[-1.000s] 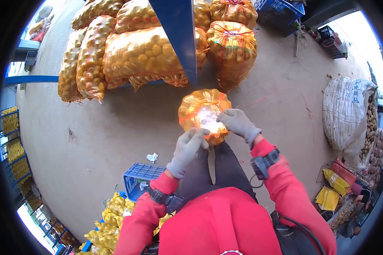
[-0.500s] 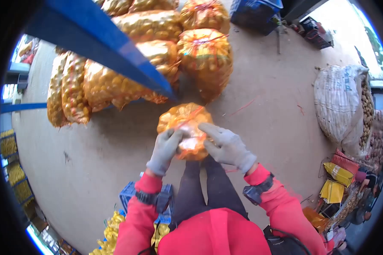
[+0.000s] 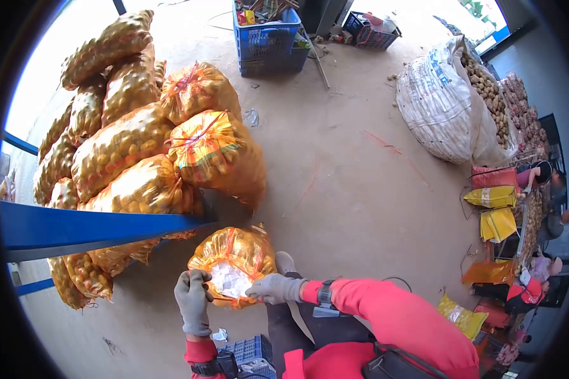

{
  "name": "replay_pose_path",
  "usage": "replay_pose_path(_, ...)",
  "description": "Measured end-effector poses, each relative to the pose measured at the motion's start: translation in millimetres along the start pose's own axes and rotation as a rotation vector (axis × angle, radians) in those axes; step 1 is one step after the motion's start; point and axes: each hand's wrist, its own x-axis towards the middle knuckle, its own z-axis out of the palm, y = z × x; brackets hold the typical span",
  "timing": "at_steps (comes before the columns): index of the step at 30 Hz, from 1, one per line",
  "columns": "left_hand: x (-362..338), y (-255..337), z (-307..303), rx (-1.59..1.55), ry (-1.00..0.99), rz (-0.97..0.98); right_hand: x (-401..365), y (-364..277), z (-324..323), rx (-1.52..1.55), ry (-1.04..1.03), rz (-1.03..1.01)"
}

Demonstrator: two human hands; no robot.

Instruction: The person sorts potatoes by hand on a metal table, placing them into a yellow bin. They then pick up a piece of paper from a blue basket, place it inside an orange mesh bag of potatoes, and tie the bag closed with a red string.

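An orange mesh sack (image 3: 243, 247) stands on the floor by my feet, its opening turned up towards me. White paper (image 3: 230, 279) shows at its opening. My left hand (image 3: 194, 300), in a grey glove, is closed at the left edge of the opening, on what looks like the sack's rim. My right hand (image 3: 275, 289), gloved too, has its fingers pressed together on the right edge of the opening, beside the paper. What lies beneath the paper is hidden.
Filled mesh sacks (image 3: 120, 142) are piled at the left, behind a blue beam (image 3: 107, 227). Blue crates (image 3: 265, 44) stand at the top. A large white sack (image 3: 439, 107) of potatoes is at the upper right. People (image 3: 531, 290) are at the right edge. A blue crate (image 3: 250, 350) lies below.
The view has turned right, so the sack and both hands appear lower and further left. My right hand has gone from spread fingers over the sack to holding its edge.
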Motion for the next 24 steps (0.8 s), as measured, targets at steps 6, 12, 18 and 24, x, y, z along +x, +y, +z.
replay_pose_path(6,-27.4,-7.6,5.0,-0.088,-0.008,-0.048,52.2,-59.4,-79.4,0.088,0.342,0.156)
replay_pose_path(12,-35.7,-44.9,8.6,-0.196,-0.034,-0.120,66.2,-64.4,-113.8,0.657,0.386,0.239)
replay_pose_path(18,-17.7,-87.9,44.1,0.029,-0.388,0.366,94.3,-123.9,-118.2,0.279,-0.010,0.161)
replay_pose_path(24,-18.2,-35.4,4.4,-0.229,-0.048,-0.042,101.8,-125.5,-121.9,0.100,0.110,-0.135)
